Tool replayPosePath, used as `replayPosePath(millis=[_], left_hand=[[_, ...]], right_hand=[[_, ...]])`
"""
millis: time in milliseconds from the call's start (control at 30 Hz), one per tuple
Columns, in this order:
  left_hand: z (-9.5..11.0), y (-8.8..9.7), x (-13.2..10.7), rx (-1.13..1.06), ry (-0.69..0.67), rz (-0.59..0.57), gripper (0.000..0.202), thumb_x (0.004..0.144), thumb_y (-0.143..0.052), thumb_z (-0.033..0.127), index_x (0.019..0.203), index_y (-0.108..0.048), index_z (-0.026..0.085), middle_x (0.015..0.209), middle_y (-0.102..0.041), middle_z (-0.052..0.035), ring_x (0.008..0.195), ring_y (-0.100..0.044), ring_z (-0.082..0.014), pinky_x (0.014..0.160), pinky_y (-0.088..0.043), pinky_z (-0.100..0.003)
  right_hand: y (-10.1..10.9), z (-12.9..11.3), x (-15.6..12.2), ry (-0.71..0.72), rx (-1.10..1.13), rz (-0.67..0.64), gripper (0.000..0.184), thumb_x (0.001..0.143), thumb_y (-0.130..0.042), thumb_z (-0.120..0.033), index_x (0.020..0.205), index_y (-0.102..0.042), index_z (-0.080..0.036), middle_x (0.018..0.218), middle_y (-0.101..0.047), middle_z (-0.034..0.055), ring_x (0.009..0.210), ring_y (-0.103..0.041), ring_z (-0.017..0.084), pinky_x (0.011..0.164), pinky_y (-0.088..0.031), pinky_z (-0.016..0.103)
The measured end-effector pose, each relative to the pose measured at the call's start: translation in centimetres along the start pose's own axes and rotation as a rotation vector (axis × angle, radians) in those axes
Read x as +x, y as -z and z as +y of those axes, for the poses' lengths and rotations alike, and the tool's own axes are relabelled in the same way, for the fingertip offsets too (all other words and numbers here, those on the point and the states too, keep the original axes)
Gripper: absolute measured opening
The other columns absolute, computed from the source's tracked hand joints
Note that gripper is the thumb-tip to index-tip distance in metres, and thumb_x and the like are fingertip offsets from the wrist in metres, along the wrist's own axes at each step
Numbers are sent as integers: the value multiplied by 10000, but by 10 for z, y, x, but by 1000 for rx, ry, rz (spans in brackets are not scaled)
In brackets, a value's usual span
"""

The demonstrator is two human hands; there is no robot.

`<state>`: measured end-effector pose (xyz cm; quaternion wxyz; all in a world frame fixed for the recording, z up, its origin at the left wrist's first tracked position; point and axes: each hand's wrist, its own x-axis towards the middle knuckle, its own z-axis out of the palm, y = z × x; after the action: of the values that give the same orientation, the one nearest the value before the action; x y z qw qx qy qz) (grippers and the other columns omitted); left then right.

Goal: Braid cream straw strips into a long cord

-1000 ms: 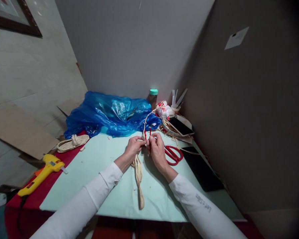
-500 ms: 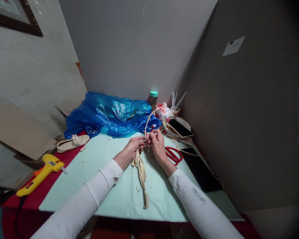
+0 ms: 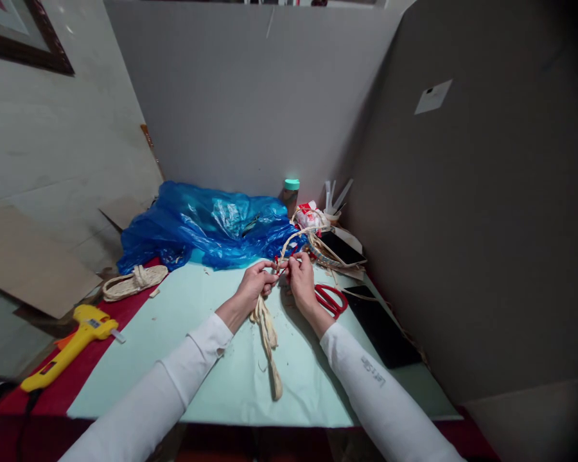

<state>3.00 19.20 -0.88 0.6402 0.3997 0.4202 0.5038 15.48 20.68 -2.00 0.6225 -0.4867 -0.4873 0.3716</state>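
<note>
A pale, straw-coloured fibre bundle [image 3: 268,333] hangs from beneath the left hand [image 3: 254,284] toward the near edge of the light green sheet [image 3: 197,378] — loose, flat strands, bunched and creased at the top, narrowing into a folded, rounded end. Above the fingers, a thin pale cord [image 3: 287,242], seemingly twisted or braided, rises and arches to the right. A short red strand [image 3: 282,272] runs between the left fingertips and the pinched right hand [image 3: 300,277] — slanted, its ends partly hidden

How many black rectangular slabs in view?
2: one black slab right of the red-handled scissors, another farther back near the grey partition. The blue plastic bag may hide more.
</note>
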Motion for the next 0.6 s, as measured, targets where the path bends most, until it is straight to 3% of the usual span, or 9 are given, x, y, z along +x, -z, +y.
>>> replayPosePath(millis=[167,433,600], left_hand=[[-5,1,0,73,-51,8,327,559,-688,153,868,-581,159,455,-473,90,341,-339,-29,368,-201,-157],[-9,2,0,117,-39,48,191,610,-663,181,757,-544,158,451,-508,58,316,-376,-43,350,-240,-163],[-7,1,-4,128,-6,100,241,742,-612,384,716,-523,162,464,-541,12,298,-415,-74,331,-263,-183]], right_hand=[[1,5,9,48,-80,-14,118,772,-551,-334,746,-560,-219,676,-579,-29,573,-488,130,550,-378,228],[-7,4,17,-15,-17,-321,197,675,-646,-346,727,-692,-162,597,-615,-18,546,-510,125,541,-390,223],[2,-2,14,-9,-26,-453,110,679,-590,-229,712,-679,-175,660,-648,-11,619,-547,141,586,-405,229]])
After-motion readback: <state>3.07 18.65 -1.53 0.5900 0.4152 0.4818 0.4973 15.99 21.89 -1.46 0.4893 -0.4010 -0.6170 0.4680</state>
